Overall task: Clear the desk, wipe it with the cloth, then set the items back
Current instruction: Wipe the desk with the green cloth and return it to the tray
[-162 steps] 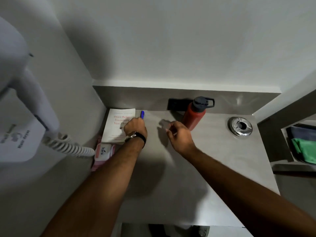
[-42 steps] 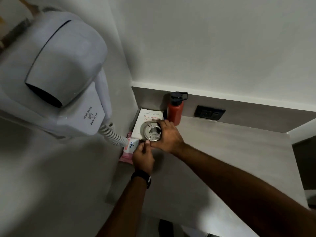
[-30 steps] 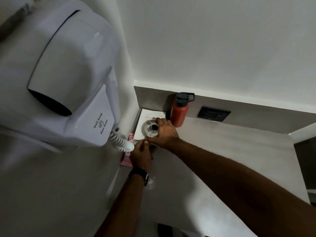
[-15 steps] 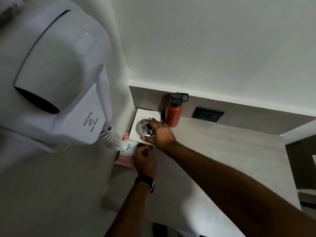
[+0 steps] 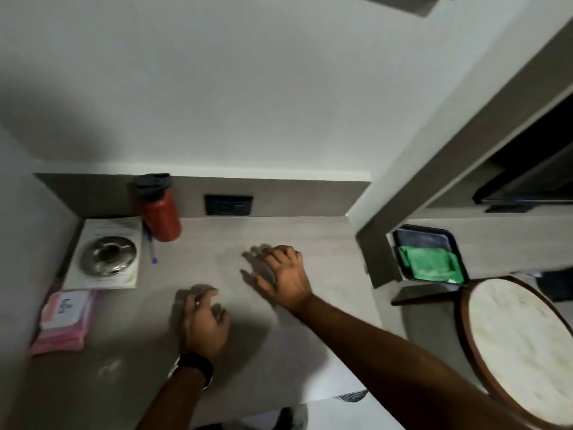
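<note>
A metal ashtray rests on a white book in the grey desk's back left corner. A blue pen lies beside the book, and a red bottle with a black lid stands behind it. A pink wipes pack lies at the left edge. My left hand hovers over the desk's middle, fingers loosely curled, holding nothing. My right hand is spread flat above the desk, empty. A green cloth lies in a dark tray to the right.
A black wall socket sits on the backsplash. A grey partition bounds the desk on the right. The dark tray also holds a dark blue cloth. A round cream stool with a brown rim stands at the lower right.
My right hand has let go of the ashtray, which now rests on the book. Both hands have drawn back to the desk's middle. The view has swung right, away from the hair dryer.
</note>
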